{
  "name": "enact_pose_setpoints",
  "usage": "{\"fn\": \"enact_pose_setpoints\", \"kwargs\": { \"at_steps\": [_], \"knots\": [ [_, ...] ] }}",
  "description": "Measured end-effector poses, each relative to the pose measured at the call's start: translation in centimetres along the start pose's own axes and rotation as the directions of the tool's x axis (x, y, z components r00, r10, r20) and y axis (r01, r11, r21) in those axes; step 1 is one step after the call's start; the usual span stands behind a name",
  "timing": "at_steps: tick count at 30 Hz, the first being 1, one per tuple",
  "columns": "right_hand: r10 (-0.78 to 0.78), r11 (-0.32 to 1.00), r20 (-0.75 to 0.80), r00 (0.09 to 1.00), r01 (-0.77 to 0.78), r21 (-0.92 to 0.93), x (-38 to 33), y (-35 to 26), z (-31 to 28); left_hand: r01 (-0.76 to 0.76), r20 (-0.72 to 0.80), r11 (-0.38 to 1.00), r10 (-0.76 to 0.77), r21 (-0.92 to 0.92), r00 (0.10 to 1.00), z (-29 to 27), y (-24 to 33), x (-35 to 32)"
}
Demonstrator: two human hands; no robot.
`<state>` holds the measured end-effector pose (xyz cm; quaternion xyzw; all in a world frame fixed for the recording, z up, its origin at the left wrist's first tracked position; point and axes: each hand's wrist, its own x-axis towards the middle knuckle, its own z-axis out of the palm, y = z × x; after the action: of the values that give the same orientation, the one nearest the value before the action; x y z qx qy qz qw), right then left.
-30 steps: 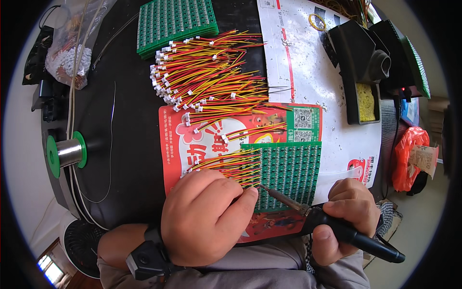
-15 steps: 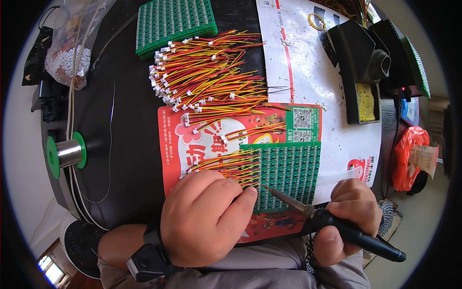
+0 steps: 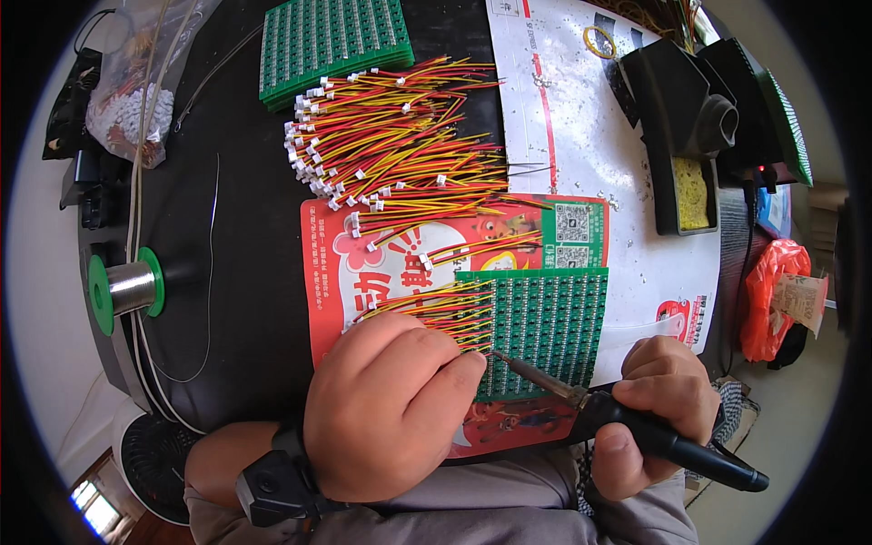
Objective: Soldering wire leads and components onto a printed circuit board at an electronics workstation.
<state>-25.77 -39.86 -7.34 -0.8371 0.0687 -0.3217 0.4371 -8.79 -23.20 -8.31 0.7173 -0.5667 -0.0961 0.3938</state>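
A green circuit board panel (image 3: 549, 327) lies in front of me, with several red and yellow wires (image 3: 436, 304) running from its left edge. My left hand (image 3: 386, 409) is closed at that edge, thumb and index finger pinched on a connector wire that the hand mostly hides. In my right hand (image 3: 677, 391) is a soldering iron (image 3: 658, 440), gripped by its black handle. Its thin tip points left and meets the board's wire ends beside my left fingertips. Beyond the board, a large pile of red and yellow wires with white connectors (image 3: 391, 136) is spread out.
A stack of green boards (image 3: 336, 45) stands at the back. To the left is a solder spool (image 3: 132, 291) with a loose strand. The black iron stand (image 3: 677, 118) holds a yellow sponge (image 3: 692, 195) at right. Beneath the board lies a red printed sheet (image 3: 331, 272).
The soldering iron's tip has shifted slightly left, closer to my left fingertips and the wire ends. My left hand stays nearly in place.
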Motion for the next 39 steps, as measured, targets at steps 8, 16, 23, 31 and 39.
{"fn": "enact_pose_setpoints", "kwargs": {
  "at_steps": [8,16,23,31,39],
  "knots": [
    [0.013,1.000,-0.012,1.000,-0.013,0.004,0.0,0.0,0.2,-0.011,0.012,1.000,0.011,0.008,1.000,0.1,-0.1,0.0],
    [0.016,1.000,-0.016,1.000,-0.016,-0.002,0.1,-0.1,0.2,-0.007,0.019,1.000,0.008,-0.012,1.000,0.0,-0.2,0.0],
    [0.021,1.000,-0.002,1.000,-0.021,-0.002,0.1,-0.1,0.2,0.001,0.030,1.000,-0.001,-0.002,1.000,-0.1,-0.1,0.1],
    [0.132,0.988,-0.232,0.964,-0.146,-0.045,-1.1,-0.9,1.3,-0.004,0.037,1.000,0.004,-0.010,0.999,-0.1,-0.2,0.1],
    [0.105,0.994,-0.165,0.981,-0.105,0.008,-1.4,-0.6,0.2,-0.008,0.018,1.000,0.008,-0.016,1.000,0.0,-0.3,0.2]
  ]
}}
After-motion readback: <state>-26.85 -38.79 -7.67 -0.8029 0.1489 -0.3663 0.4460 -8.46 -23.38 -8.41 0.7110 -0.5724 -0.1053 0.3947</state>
